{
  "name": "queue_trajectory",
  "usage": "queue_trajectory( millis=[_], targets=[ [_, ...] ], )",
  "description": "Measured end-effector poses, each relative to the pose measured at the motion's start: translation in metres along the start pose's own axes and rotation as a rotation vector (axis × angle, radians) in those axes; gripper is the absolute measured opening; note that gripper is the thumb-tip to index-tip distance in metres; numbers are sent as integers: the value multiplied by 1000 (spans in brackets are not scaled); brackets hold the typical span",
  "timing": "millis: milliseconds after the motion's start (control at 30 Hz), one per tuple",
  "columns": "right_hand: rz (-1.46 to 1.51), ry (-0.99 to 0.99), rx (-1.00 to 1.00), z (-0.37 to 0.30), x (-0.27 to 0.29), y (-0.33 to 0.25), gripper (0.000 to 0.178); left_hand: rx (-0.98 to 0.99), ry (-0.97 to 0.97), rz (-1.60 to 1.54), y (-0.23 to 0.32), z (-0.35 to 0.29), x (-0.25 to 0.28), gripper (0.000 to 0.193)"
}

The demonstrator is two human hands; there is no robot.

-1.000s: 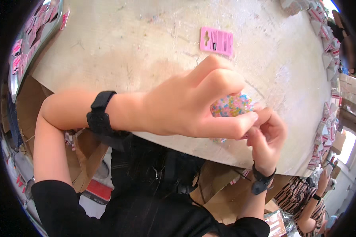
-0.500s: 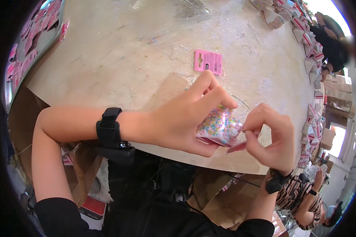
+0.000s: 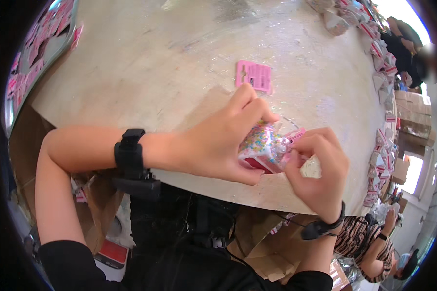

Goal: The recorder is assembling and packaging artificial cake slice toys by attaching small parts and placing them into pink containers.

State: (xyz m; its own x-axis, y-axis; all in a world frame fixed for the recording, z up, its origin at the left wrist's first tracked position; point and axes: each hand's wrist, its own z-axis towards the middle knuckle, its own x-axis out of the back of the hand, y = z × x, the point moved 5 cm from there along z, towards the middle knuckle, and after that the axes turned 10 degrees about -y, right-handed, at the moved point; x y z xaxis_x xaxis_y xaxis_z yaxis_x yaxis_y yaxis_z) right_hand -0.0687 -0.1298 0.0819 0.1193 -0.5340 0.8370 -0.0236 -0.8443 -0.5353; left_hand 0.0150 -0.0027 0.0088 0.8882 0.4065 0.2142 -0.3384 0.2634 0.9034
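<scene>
My left hand (image 3: 228, 138) is closed around a small packet (image 3: 261, 145) covered in pastel dots, with a white and dark-pink end turned toward me. I cannot tell whether the dots are loose beads or a print. At the packet's gathered clear-plastic end, my right hand (image 3: 320, 167) pinches a pink card (image 3: 296, 136) between thumb and fingers. Part of that card is hidden by the fingers. Just beyond my left hand, another pink hang card (image 3: 254, 76) with a cut-out hole lies flat on the table.
A tray (image 3: 65, 56) with many pink cards stands at the far left. Packets with pink-and-white cards (image 3: 381, 162) line the table's (image 3: 145, 63) right edge. Cardboard boxes (image 3: 412, 109) and two people (image 3: 369, 242) are beyond it. Open cartons (image 3: 262, 242) sit below the near edge.
Both hands have shifted slightly left with the packet. The pink card in my right hand has swung from below the packet's end to its upper side. The packet has tipped, showing more of its dark-pink end.
</scene>
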Motion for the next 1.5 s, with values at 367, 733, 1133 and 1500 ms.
queue_trajectory(
  millis=[367, 733, 1133, 1500],
  targets=[
    [231, -147, -62, 2, 15, 8, 10, -31, -37, 215, 7, 3, 2, 70],
    [456, -347, 55, 0, 33, -8, 11, -257, -8, 154, 15, -8, 4, 74],
    [-531, 27, 422, -26, 49, -78, 22, -342, -130, 460, 21, 1, 10, 72],
    [-250, -350, 1071, -108, 44, -97, 13, -78, 138, 482, 52, -24, 63, 75]
  ],
)
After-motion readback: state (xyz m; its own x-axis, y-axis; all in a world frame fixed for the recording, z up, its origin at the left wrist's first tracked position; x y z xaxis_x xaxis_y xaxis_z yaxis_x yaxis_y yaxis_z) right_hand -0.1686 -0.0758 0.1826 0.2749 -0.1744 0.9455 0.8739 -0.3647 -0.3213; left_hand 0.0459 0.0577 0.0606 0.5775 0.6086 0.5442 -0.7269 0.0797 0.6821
